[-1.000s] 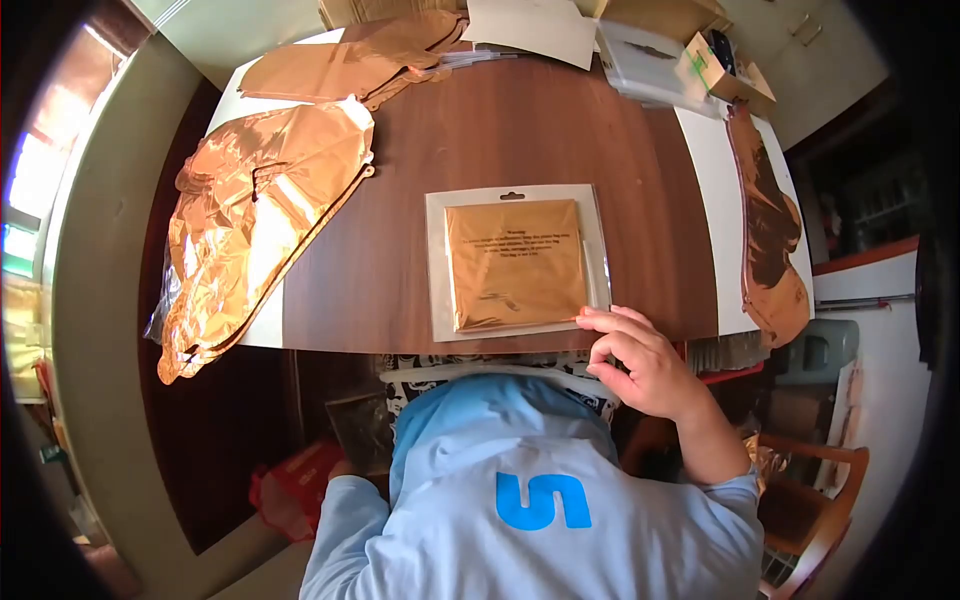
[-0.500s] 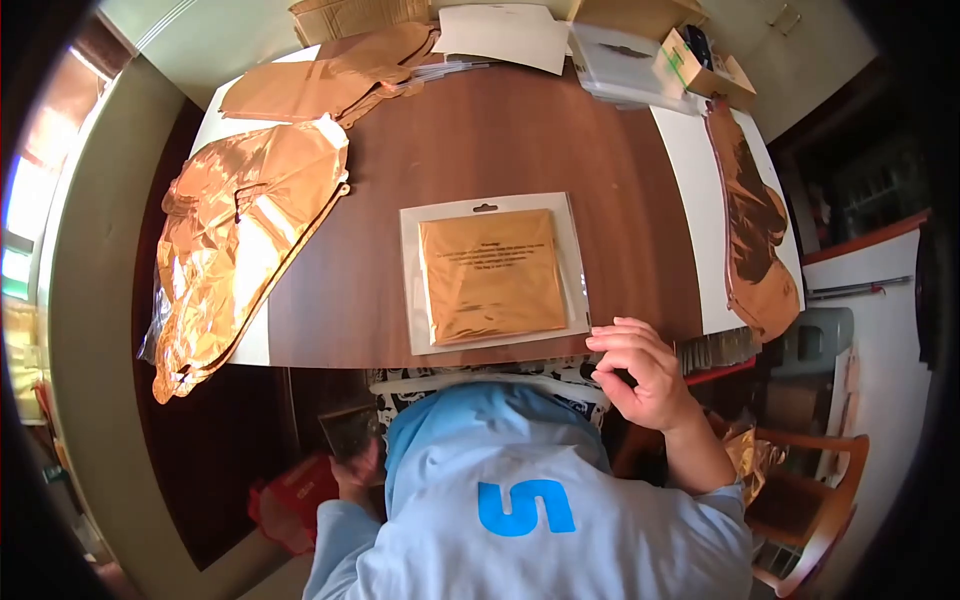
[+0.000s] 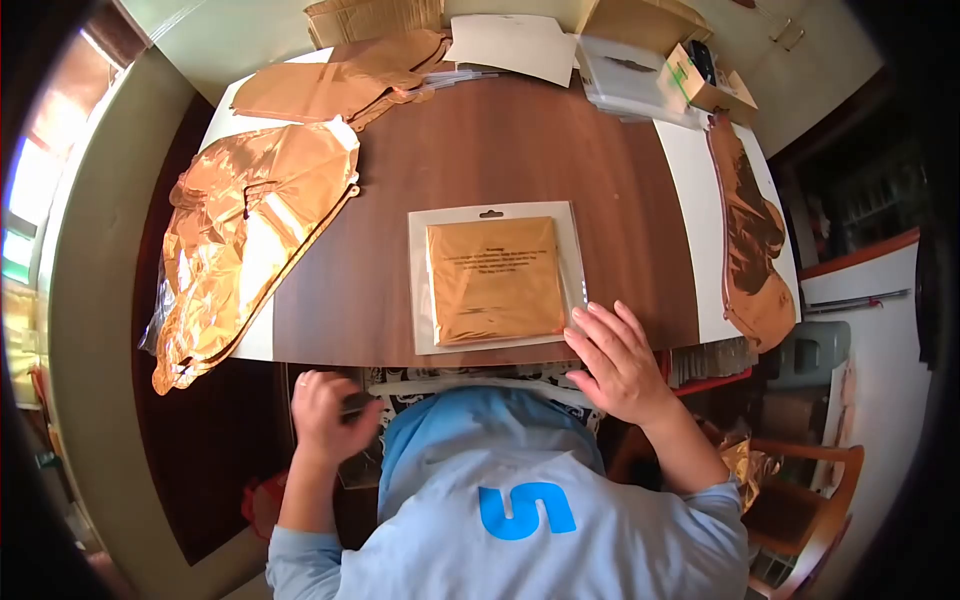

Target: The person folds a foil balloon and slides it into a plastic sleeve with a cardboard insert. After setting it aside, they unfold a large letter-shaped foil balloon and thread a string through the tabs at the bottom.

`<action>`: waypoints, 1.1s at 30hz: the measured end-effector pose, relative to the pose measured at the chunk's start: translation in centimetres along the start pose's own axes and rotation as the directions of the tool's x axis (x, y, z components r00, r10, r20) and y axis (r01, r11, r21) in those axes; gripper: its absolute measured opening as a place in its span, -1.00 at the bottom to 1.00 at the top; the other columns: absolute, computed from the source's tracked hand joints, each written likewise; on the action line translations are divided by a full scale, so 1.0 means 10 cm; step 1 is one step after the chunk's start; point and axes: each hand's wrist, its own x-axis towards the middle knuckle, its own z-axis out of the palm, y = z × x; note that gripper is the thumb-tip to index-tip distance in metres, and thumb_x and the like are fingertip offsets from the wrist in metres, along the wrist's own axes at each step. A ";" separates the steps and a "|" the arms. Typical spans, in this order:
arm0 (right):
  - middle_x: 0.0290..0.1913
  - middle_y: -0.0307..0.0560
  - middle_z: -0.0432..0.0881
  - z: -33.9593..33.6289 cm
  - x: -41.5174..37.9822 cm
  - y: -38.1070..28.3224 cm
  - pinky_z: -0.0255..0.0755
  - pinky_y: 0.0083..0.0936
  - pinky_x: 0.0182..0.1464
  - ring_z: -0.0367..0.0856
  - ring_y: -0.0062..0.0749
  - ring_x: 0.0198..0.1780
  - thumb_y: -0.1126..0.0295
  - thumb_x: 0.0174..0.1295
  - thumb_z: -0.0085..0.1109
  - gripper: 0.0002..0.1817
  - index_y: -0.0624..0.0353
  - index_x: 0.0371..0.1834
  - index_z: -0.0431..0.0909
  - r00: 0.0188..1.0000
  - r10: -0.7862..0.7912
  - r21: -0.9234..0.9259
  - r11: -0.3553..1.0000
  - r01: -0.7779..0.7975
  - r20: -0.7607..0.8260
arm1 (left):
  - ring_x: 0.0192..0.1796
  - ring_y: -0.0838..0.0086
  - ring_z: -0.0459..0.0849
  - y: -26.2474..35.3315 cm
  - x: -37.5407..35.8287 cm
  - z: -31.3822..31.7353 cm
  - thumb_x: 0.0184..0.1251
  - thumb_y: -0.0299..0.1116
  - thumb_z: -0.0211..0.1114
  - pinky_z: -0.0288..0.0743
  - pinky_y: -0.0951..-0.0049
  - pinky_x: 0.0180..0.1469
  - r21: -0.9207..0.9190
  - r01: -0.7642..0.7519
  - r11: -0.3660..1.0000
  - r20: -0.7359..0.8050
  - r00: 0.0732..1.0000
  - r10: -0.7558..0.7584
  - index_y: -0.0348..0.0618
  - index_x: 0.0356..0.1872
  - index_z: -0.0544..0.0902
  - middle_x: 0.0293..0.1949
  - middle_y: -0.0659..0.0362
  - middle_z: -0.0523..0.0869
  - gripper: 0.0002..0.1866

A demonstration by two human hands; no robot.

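A clear plastic packet (image 3: 421, 335) with a hang hole lies on the table near its front edge. Folded inside it is a gold-coloured foil balloon (image 3: 495, 300), and black print runs across the sleeve. My right hand (image 3: 622, 365) is open, its fingers stretched out at the lower right corner of the packet. My left hand (image 3: 328, 415) is closed just in front of the table edge, left of the packet. Something small and dark shows between its thumb and fingers, and I cannot tell what it is.
Crumpled gold foil balloons (image 3: 255, 220) cover the table's left side. Another foil balloon (image 3: 750, 240) lies on the right. A white sheet (image 3: 512, 45), clear plastic sleeves (image 3: 635, 80) and a small carton (image 3: 725, 95) stand at the back. A wooden chair (image 3: 820, 500) is at right.
My left hand has risen from below, beside my body, to the table edge. My right hand has moved slightly left, and its curled fingers have straightened out beside the packet.
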 end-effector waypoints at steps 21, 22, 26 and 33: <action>-0.02 0.01 0.47 0.17 0.15 0.04 0.23 -0.14 0.05 0.43 -0.06 -0.01 0.48 -0.06 0.43 -0.47 0.09 0.00 0.40 0.910 0.371 0.197 0.921 -0.335 -0.185 | 0.13 0.10 0.53 0.71 0.90 0.22 -0.08 -0.42 0.50 0.04 -0.10 0.41 -0.214 0.080 0.974 -0.086 0.991 -0.100 -0.10 -0.17 0.59 -0.10 0.08 0.62 -0.62; -0.01 0.01 0.46 0.15 0.16 0.01 0.23 -0.13 0.07 0.43 -0.06 0.01 0.47 -0.06 0.44 -0.45 0.09 0.03 0.40 0.903 0.384 0.182 0.918 -0.352 -0.192 | 0.27 0.04 0.47 0.74 0.87 0.24 -0.03 -0.40 0.45 -0.03 -0.14 0.46 -0.135 0.034 0.990 -0.120 0.991 -0.051 -0.10 0.03 0.60 0.09 0.04 0.60 -0.52; 0.05 0.04 0.44 0.12 0.18 -0.05 0.22 -0.10 0.11 0.43 -0.01 0.05 0.46 -0.07 0.44 -0.39 0.09 0.11 0.40 0.885 0.426 0.140 0.903 -0.405 -0.187 | 0.45 0.10 0.34 1.00 0.89 0.28 0.03 -0.33 0.37 0.01 -0.09 0.49 -0.008 -0.457 0.889 0.053 0.888 0.457 -0.08 0.30 0.49 0.33 0.06 0.50 -0.32; -0.13 -0.05 0.50 -0.09 -0.27 -0.10 0.36 -0.30 -0.02 0.51 -0.17 -0.12 0.52 -0.02 0.38 -0.54 0.12 0.00 0.48 0.815 0.550 0.117 0.835 -0.537 -0.183 | 0.41 0.18 0.45 0.81 0.76 0.55 0.23 -0.30 0.32 0.23 0.08 0.44 0.187 -0.554 0.811 0.102 0.832 0.545 -0.03 0.30 0.52 0.33 0.10 0.54 -0.45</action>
